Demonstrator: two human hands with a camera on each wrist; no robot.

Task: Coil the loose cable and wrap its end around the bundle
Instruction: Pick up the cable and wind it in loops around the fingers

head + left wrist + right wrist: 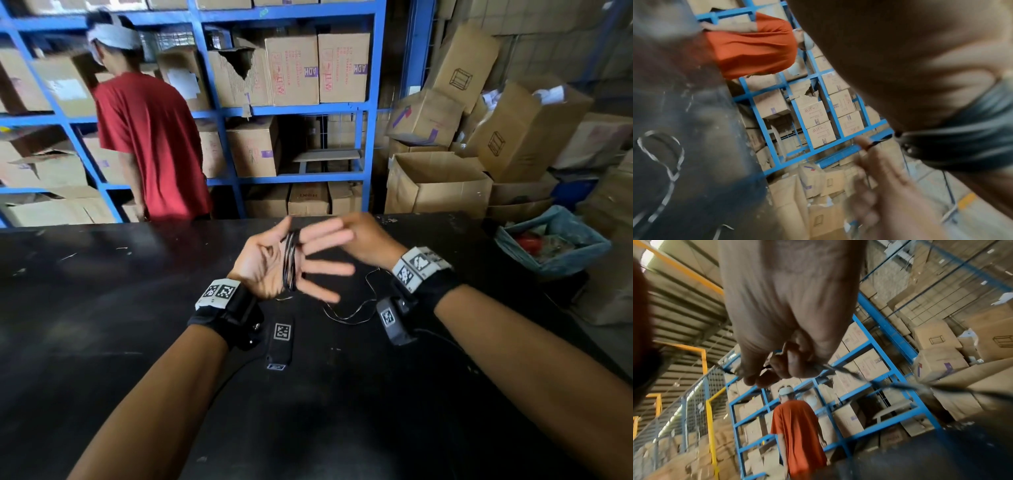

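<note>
Head view shows the thin black cable (289,261) looped in a slim bundle around the left hand (265,263), which is spread palm-up. Its loose tail (349,313) trails onto the black tabletop (102,308) just right of that hand. The right hand (337,248) pinches the strand beside the loops, other fingers fanned out. Looks light, floppy and springy, so I'd grab it close to the bundle.

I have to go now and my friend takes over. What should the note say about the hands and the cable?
Left hand: palm up, fingers straight, with the cable coil looped round them.
Right hand: pinches the cable at the top of the coil, other fingers spread.
Loose tail: trails onto the black table below the right hand.
Done: several loops wound.
Left: wind in the tail, then wrap its end round the bundle.
</note>
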